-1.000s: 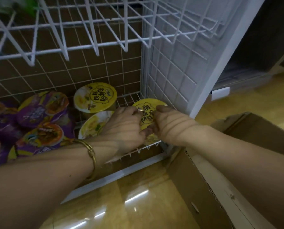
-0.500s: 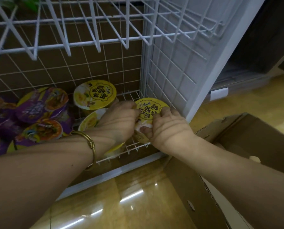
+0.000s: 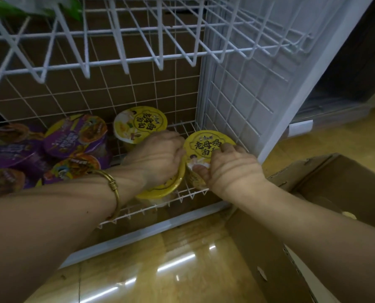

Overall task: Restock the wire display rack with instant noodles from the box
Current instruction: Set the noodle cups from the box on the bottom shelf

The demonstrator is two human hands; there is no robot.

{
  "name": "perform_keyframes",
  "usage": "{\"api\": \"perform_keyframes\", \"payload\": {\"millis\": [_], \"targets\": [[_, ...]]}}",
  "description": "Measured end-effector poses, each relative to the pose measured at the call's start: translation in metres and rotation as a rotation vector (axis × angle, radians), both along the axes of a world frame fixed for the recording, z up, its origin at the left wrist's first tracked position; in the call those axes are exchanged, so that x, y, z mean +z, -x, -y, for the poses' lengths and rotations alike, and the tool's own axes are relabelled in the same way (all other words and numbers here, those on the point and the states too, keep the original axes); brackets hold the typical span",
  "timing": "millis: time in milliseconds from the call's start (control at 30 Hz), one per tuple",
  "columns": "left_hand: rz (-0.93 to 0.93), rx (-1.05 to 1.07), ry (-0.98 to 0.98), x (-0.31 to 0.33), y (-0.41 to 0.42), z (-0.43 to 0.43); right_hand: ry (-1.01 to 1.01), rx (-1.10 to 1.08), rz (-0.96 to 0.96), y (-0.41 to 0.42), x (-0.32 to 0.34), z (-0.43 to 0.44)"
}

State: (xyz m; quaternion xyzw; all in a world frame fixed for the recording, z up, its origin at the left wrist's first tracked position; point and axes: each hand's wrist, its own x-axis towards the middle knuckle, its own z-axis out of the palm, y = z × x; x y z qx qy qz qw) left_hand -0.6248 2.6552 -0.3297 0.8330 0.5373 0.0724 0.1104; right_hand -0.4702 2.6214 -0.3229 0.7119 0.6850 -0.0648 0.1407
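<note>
A yellow instant noodle bowl (image 3: 205, 145) stands in the right front corner of the white wire rack's bottom shelf (image 3: 183, 194). My right hand (image 3: 230, 169) grips its near right rim, with the fingers over the lid. My left hand (image 3: 158, 158) curls its fingers down against the bowl's left side and lies over a second yellow bowl (image 3: 164, 189) at the shelf's front. A third yellow bowl (image 3: 140, 123) stands behind. The open cardboard box (image 3: 313, 193) sits on the floor at the right, its inside mostly hidden.
Several purple noodle bowls (image 3: 75, 136) fill the shelf's left part. An upper wire shelf (image 3: 138, 60) hangs low over the bowls. The rack's white mesh side wall (image 3: 236, 101) stands just right of the held bowl. Glossy yellow floor (image 3: 149, 270) lies in front.
The held yellow bowl has been turned so that its lid print now reads upright, and it has settled toward the right corner. Both hands stayed on it.
</note>
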Motion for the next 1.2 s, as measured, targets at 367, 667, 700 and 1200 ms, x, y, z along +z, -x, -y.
{"api": "perform_keyframes", "payload": {"millis": [367, 667, 700, 1200], "targets": [[-0.016, 0.230, -0.070, 0.003, 0.084, -0.010, -0.111, 0.234, -0.286, 0.052, 0.012, -0.040], [0.016, 0.216, -0.031, -0.010, 0.104, -0.026, 0.007, 0.336, -0.272, 0.087, 0.010, -0.049], [0.015, 0.220, -0.019, -0.010, 0.105, -0.030, 0.001, 0.337, -0.269, 0.088, 0.007, -0.049], [0.040, 0.049, 0.094, -0.016, 0.104, -0.025, 0.059, 0.387, 0.019, 0.085, -0.010, -0.093]]}}
